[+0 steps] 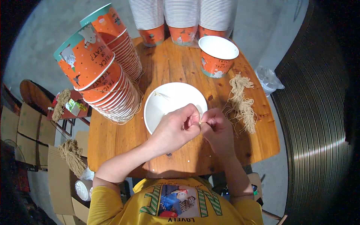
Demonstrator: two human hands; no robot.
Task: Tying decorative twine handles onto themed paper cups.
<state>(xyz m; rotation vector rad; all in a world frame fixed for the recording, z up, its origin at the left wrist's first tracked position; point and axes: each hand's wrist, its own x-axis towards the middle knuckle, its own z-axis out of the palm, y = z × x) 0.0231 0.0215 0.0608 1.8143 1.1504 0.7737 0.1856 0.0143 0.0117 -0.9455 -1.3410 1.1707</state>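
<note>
My left hand (pixel 174 126) and my right hand (pixel 219 132) meet in front of me, fingertips pinched together. Between them is a small bit of tan string (pixel 201 123), mostly hidden by the fingers. Below and beyond the hands a white round paper bucket (pixel 153 110) faces up with its mouth, partly covered by my left hand. Inside it, near the far left wall, lie a few thin pale strands (pixel 162 95). To the right of my right hand, a loose bundle of tan twine (pixel 242 103) rests on the wooden table (pixel 157 71).
Nested orange buckets (pixel 108 88) stand in two leaning stacks at the left. Wrapped stacks of buckets (pixel 182 22) line the far edge, with one upright orange bucket (pixel 217 62) before them. More twine (pixel 71 155) hangs over a cardboard box (pixel 60 183) at lower left.
</note>
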